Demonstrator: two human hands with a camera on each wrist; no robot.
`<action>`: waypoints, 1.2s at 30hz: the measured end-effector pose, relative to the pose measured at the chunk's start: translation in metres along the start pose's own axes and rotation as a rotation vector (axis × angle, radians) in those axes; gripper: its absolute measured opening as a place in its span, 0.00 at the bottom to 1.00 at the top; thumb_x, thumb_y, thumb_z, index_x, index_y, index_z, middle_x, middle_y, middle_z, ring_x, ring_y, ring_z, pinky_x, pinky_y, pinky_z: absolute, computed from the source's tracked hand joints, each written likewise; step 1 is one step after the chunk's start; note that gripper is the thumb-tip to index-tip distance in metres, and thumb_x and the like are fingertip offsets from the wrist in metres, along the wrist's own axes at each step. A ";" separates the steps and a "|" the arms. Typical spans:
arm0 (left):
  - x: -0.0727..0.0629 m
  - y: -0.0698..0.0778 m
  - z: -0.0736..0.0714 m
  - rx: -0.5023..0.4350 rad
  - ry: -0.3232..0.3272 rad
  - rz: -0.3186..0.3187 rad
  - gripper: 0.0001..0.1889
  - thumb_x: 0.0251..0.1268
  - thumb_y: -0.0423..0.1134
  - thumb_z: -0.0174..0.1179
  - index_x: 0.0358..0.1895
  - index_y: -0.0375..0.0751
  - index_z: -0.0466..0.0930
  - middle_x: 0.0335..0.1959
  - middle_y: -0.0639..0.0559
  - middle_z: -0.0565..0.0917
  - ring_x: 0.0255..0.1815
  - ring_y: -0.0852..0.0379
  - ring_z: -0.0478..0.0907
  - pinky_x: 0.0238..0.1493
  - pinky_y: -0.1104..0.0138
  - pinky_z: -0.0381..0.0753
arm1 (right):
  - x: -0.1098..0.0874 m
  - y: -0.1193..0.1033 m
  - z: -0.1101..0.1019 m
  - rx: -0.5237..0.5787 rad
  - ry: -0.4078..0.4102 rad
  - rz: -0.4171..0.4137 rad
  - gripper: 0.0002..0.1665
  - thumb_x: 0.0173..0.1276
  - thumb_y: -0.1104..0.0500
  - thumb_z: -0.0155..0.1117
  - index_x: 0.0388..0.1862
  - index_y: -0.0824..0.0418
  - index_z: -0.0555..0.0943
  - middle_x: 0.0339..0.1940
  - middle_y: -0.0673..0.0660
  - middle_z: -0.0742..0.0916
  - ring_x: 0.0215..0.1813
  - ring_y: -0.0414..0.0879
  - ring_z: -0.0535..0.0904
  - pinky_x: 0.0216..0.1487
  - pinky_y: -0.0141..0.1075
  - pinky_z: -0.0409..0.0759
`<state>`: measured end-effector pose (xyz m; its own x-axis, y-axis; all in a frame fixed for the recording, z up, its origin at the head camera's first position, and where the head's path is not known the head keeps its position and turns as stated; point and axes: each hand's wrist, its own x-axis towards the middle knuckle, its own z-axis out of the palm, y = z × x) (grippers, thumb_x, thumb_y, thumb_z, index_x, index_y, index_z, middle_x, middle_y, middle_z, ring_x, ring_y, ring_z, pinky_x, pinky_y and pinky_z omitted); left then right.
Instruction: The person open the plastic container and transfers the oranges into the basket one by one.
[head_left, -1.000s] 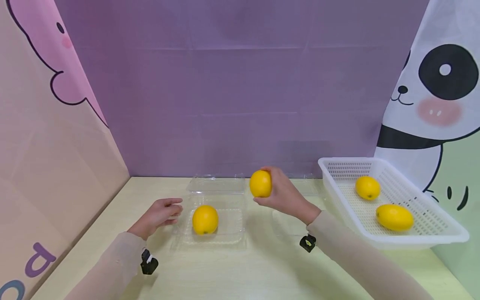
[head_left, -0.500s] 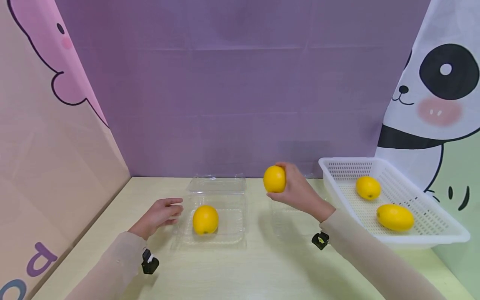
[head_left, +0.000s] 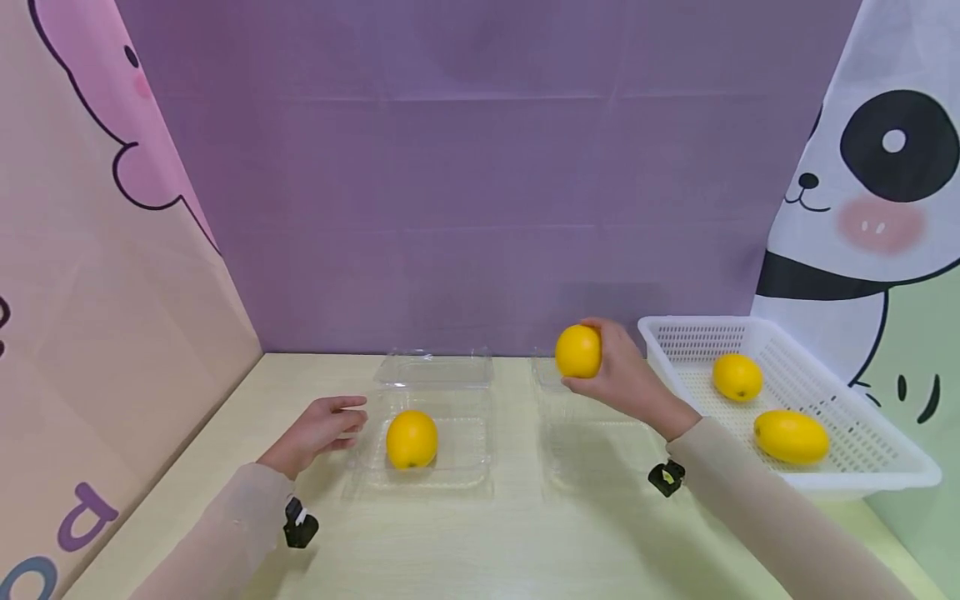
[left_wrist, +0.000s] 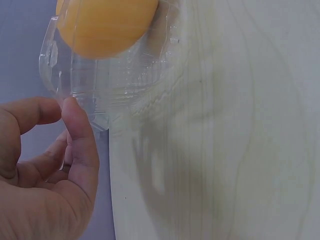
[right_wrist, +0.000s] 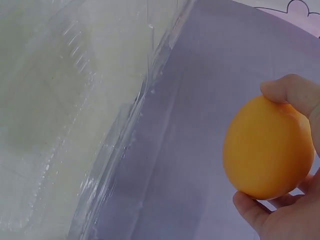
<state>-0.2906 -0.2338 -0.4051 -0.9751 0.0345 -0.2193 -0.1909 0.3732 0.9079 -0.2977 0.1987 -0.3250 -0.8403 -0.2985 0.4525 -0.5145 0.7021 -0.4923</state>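
Observation:
My right hand (head_left: 630, 371) grips a smooth yellow lemon (head_left: 577, 352) between thumb and fingers, above the far part of a clear plastic clamshell box (head_left: 551, 450). The right wrist view shows the lemon (right_wrist: 267, 150) beside the box's rim. Another lemon (head_left: 411, 439) lies in a second clear clamshell box (head_left: 468, 479), lid tipped back. My left hand (head_left: 315, 433) is at this box's left edge, fingers loosely bent. In the left wrist view its fingertips (left_wrist: 72, 107) overlap the box's corner; whether they touch it I cannot tell.
A white perforated plastic basket (head_left: 870, 477) stands at the right with two lemons (head_left: 791, 436) inside. A purple cloth wall (head_left: 450, 208) rises behind the pale wooden table (head_left: 450, 550), with patterned cloths at both sides.
My right hand has moved to the right with the lemon, from between the two boxes to above the right one. My left hand has stayed in place.

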 end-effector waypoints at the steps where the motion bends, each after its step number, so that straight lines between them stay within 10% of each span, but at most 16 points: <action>1: 0.000 0.000 0.000 -0.001 0.000 0.000 0.29 0.75 0.38 0.54 0.73 0.28 0.62 0.66 0.30 0.71 0.59 0.38 0.73 0.50 0.62 0.84 | 0.000 0.001 -0.001 -0.001 0.004 -0.001 0.50 0.52 0.59 0.80 0.69 0.72 0.64 0.63 0.70 0.72 0.59 0.62 0.71 0.60 0.57 0.75; 36: 0.001 0.000 0.000 0.012 0.002 0.006 0.29 0.75 0.38 0.54 0.74 0.29 0.62 0.66 0.30 0.71 0.60 0.37 0.73 0.51 0.60 0.84 | -0.004 0.040 -0.057 -0.010 -0.040 0.079 0.50 0.58 0.60 0.76 0.70 0.75 0.59 0.61 0.73 0.71 0.52 0.64 0.73 0.53 0.58 0.78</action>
<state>-0.2915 -0.2335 -0.4058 -0.9763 0.0351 -0.2136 -0.1842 0.3840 0.9048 -0.3051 0.2644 -0.3041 -0.8844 -0.2674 0.3825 -0.4449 0.7305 -0.5181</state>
